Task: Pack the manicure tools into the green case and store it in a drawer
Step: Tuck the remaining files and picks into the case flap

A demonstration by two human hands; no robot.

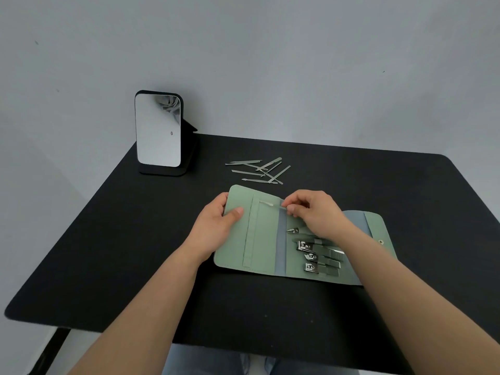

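The green case (266, 239) lies unfolded on the black table (135, 253). My left hand (216, 226) grips the case's left edge, thumb on top. My right hand (311, 212) pinches a thin metal tool (270, 204) whose tip lies across the case's upper left panel. Several nail clippers (308, 253) sit in the slots of the right panel, partly hidden by my right wrist. Behind the case, several slim metal tools (259, 170) lie loose in a pile.
A small standing mirror (158, 131) on a black base stands at the table's far left corner. A snap button (381, 241) shows on the case's right flap. A plain grey wall rises behind the table.
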